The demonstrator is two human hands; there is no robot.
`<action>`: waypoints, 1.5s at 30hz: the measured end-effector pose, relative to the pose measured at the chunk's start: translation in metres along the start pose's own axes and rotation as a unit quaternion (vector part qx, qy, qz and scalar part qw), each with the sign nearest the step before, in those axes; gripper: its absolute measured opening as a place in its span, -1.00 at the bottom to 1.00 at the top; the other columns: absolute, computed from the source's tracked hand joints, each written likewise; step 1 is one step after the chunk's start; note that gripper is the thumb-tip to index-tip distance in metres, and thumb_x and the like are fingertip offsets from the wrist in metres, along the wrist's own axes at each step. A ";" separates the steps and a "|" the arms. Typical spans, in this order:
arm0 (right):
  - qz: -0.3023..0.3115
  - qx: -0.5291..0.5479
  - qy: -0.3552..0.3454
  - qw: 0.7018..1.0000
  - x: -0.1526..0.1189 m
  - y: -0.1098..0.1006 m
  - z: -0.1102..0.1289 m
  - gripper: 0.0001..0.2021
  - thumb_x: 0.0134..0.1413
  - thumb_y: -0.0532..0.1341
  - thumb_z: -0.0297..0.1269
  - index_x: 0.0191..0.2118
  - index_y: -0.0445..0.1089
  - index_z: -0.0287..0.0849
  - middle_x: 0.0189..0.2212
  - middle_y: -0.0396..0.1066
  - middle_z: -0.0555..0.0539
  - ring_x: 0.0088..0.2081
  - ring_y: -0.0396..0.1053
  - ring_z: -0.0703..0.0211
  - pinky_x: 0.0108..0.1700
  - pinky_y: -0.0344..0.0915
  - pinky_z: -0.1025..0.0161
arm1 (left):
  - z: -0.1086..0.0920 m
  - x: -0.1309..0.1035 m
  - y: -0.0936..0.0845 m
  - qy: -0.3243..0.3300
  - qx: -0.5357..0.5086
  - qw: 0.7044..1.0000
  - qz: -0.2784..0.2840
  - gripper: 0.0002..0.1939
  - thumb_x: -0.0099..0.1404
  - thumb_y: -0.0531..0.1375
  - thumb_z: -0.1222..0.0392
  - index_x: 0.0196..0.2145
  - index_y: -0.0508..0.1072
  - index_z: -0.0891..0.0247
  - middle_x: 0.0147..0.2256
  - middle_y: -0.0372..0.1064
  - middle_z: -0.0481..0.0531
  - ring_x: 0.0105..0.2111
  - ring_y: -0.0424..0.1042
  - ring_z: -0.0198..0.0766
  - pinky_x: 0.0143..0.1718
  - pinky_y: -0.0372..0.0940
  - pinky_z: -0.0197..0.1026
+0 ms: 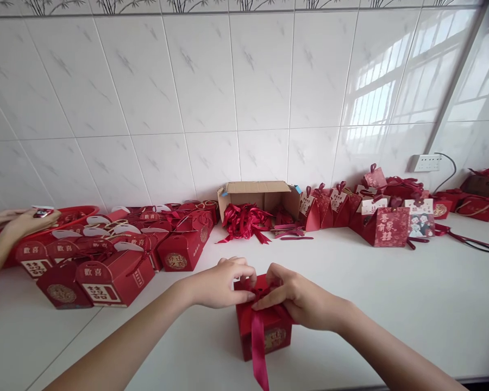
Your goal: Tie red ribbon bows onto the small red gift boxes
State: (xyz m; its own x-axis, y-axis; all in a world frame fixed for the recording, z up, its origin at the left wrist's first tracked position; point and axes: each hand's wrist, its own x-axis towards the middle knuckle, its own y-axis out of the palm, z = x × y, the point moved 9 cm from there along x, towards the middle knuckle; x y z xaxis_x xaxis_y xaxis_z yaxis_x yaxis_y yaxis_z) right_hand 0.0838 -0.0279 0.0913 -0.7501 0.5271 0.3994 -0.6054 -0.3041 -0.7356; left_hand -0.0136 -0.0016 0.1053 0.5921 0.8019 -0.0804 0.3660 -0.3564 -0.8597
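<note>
Nearest, at six o'clock on the red box (pixel 244 331), the loose tail of the red ribbon (pixel 259 350) hangs down to the picture's edge, so its tip may be cut off. The ribbon looks soft, thin and a bit slippery; pinch it flat. The box sits close by at twelve o'clock on the white surface (pixel 342 347). It looks light, like stiff card that could dent, so hold it low on both sides, gently.

On its top, the left fingers (pixel 246 271) at ten o'clock and the right fingers (pixel 274 297) at two o'clock are nearly closed, each pinching ribbon. They hide the middle, so I can't tell if there is a knot.

Farther off, at ten o'clock, many boxes (pixel 126 277) hide each other. Past them, another person's hands (pixel 28 224) hold something too small to make out.
</note>
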 end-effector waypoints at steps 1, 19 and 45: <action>-0.004 0.001 -0.002 1.000 0.000 -0.001 0.000 -0.52 0.05 0.04 -0.64 -0.08 0.46 0.07 -0.29 0.15 -0.05 -0.28 0.24 0.29 -0.20 0.31 0.30 | 0.000 0.000 0.001 0.002 -0.004 1.000 0.004 -0.90 0.12 0.17 0.08 -0.42 0.38 0.13 -0.30 0.24 -0.02 -0.26 0.27 -0.18 -0.32 0.19 -0.26; -0.015 0.049 0.005 0.999 -0.003 0.004 -0.002 -0.49 0.01 0.03 -0.69 -0.11 0.48 0.03 -0.23 0.14 -0.07 -0.25 0.25 0.28 -0.17 0.32 0.28 | 0.004 0.010 0.006 0.049 -0.112 0.993 -0.007 -0.65 0.21 0.12 -0.08 -0.57 0.37 0.21 -0.04 0.29 -0.03 0.06 0.12 -0.11 0.02 0.10 -0.15; -0.173 0.110 0.090 0.975 -0.011 -0.017 -0.018 -0.86 0.08 0.08 -0.52 -0.31 0.26 -0.12 -0.38 0.29 0.03 -0.35 0.29 0.28 -0.33 0.26 0.30 | 0.005 0.001 0.015 -0.009 -0.206 0.966 -0.158 -0.81 0.12 0.21 0.05 -0.45 0.42 0.24 -0.36 0.43 -0.01 -0.28 0.39 -0.21 -0.20 0.26 -0.21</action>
State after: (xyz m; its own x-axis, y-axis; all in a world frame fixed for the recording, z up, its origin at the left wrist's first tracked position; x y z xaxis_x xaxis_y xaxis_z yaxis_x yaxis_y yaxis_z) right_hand 0.1072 -0.0136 0.0899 -0.4434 0.7527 0.4867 -0.8715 -0.2349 -0.4306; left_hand -0.0107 -0.0036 0.0896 0.3929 0.9087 0.1414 0.7827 -0.2497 -0.5702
